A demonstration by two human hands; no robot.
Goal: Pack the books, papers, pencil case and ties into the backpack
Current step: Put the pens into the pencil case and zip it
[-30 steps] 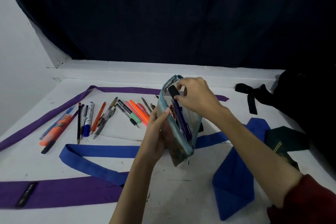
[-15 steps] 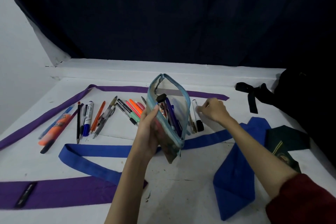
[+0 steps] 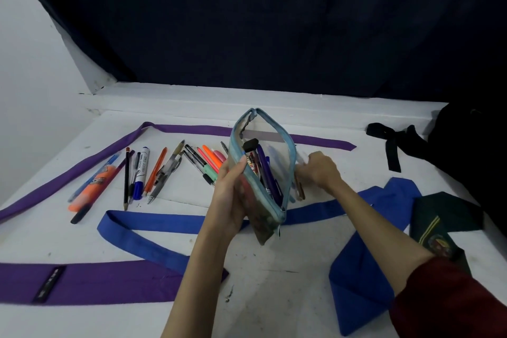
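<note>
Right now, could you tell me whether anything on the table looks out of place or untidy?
Yes: many pens and markers lie loose on the table left of the open pencil case, not inside it. The purple tie and blue tie sprawl unfolded across the surface, overlapping.

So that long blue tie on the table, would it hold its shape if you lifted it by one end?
Probably not. The blue tie lies flat with a soft fold, so it likely droops. It looks like thin cloth, so probably light. Its length runs under the pencil case, so it may drag or snag.
</note>
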